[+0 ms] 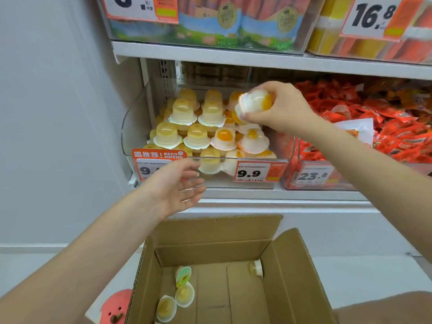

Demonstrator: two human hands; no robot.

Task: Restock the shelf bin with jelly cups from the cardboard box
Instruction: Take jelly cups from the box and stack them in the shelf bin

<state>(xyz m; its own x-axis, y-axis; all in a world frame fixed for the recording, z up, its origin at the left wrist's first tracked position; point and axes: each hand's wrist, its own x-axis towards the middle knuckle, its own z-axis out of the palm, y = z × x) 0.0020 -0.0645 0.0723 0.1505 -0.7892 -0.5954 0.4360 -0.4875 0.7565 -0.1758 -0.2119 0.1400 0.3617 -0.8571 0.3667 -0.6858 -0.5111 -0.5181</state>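
A clear shelf bin (131, 127) holds several stacked jelly cups (196, 136), yellow ones on the left and white ones with orange centres on the right. My right hand (278, 108) is over the bin's right side, closed on white-and-orange jelly cups (254, 104). My left hand (177, 185) hovers open and empty in front of the bin's price tags. Below, the open cardboard box (294, 272) has several jelly cups on its floor: a group (180, 291) at the left, one (256, 267) at the back right.
The neighbouring bin to the right holds red snack packets (374, 118). The shelf above carries bagged goods (210, 22) and price signs. A pink plush-like object (115, 307) lies left of the box. A plain wall (58, 113) runs along the left.
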